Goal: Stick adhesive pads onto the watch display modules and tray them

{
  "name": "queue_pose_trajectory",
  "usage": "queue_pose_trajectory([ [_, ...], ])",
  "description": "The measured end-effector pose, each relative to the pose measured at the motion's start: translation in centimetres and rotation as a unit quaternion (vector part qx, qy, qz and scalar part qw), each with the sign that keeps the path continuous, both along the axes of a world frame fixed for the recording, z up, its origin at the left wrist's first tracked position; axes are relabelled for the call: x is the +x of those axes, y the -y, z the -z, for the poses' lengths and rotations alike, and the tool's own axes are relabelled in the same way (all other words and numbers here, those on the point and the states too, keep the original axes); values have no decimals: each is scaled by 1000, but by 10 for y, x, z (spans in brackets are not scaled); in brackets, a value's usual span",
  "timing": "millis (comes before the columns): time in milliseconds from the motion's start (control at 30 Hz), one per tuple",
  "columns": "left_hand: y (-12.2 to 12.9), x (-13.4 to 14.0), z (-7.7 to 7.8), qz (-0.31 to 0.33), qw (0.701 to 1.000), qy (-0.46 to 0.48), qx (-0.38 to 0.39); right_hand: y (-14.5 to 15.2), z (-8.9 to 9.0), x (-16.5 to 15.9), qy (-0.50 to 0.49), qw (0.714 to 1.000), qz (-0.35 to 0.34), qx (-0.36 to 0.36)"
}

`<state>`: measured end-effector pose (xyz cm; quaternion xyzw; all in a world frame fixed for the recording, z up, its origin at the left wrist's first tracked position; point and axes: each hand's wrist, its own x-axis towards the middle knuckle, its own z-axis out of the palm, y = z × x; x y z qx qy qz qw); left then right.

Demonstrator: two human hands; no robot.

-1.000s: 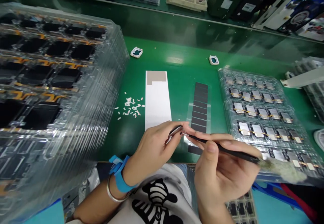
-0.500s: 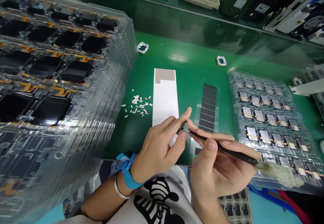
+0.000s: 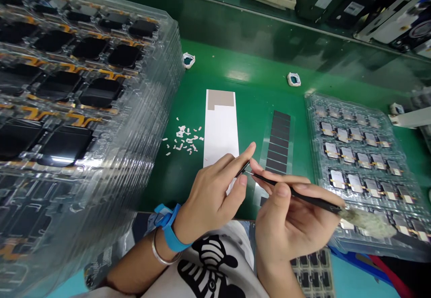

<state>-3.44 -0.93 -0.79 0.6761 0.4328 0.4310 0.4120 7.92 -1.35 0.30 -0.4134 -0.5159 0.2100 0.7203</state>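
My left hand (image 3: 215,190) pinches a small dark flat part (image 3: 243,169) between thumb and fingers, seen almost edge-on. My right hand (image 3: 296,221) grips black tweezers (image 3: 313,201) like a pen; their thin metal tip meets or nearly meets the part. A worn, fuzzy pale wrapping (image 3: 367,222) covers the tweezers' rear end. Beneath the hands lies a white sheet (image 3: 220,132) with a grey-beige area at its top. Right of it is a clear strip of black rectangular pieces (image 3: 279,141), partly covered by my right hand.
Tall stacked clear trays (image 3: 90,91) with black screens stand at left. Another clear tray (image 3: 363,154) holds rows of silver-backed parts at right. Tiny pale scraps (image 3: 183,138) lie scattered beside the sheet. Two small white-rimmed pieces (image 3: 294,80) (image 3: 188,60) sit farther back, below a shelf edge.
The rear end of the tweezers has shifted slightly left and up with my right hand. My left hand keeps its pinch on the part, and the view has turned slightly.
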Motion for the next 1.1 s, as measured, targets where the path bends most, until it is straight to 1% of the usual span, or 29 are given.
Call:
queue_pose_trajectory([
  [100,0,0,0,0,1000,-2,6,-2,3,1,-6,1000,-10,24],
  [267,1,1,-1,-5,1000,-10,6,-1,4,2,7,1000,-2,12],
  [500,0,1,-1,-13,1000,-28,8,-2,5,2,6,999,-5,36],
  [600,0,1,0,-13,999,-33,7,-2,5,3,11,1000,-6,27],
  [800,0,1,-1,-12,999,-33,7,-2,5,2,28,999,13,42],
  [1100,0,0,0,-7,1000,-28,2,0,7,4,41,998,-8,49],
])
